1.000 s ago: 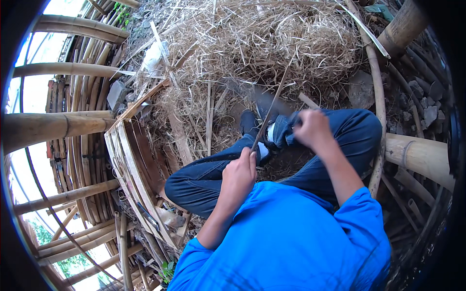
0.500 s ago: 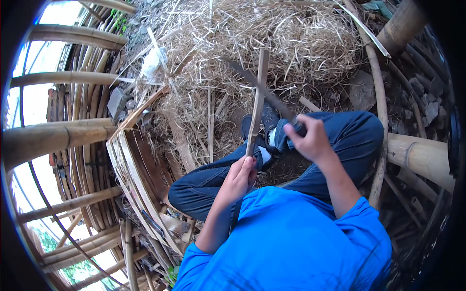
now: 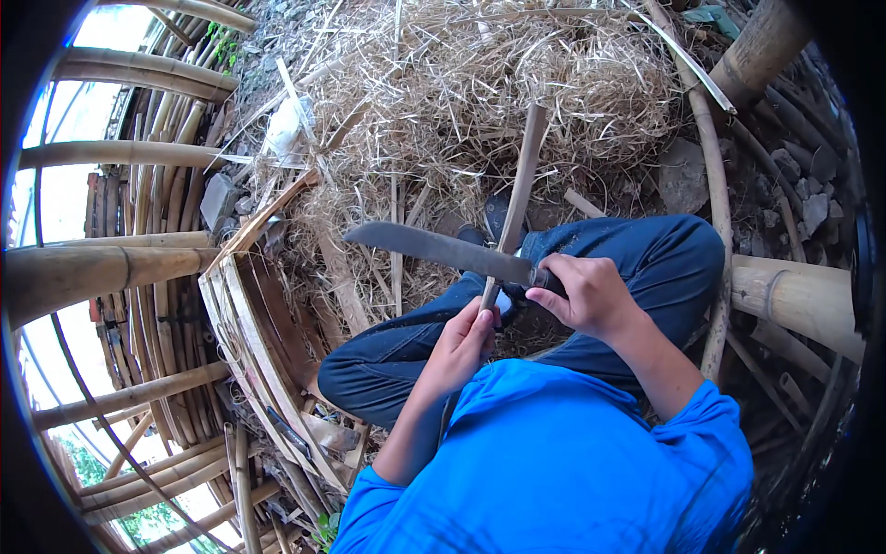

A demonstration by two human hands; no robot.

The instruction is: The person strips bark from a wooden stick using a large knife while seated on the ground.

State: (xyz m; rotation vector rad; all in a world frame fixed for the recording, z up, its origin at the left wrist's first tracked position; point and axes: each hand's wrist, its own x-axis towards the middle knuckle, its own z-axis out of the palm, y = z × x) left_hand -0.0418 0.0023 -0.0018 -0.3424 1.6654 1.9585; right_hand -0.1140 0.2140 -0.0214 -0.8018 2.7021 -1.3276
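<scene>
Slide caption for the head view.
Head view: right hand holds a knife across a slim strip gripped in the left hand, heap of shavings beyond.

Rustic, ground-level workshop, partly open to the outdoors. Horizontal bamboo poles (image 3: 111, 266) form an open framework along the left edge of the ground (image 3: 263, 60); daylight and green foliage (image 3: 143, 522) show through its gaps. More poles stand stacked beside it. A thick heap of pale shavings (image 3: 591, 83) covers the far middle, and broken stones (image 3: 683, 175) lie toward the far right corner. A long-bladed knife (image 3: 429, 247) and a slender strip (image 3: 522, 180) indicate hand cutting work.
</scene>
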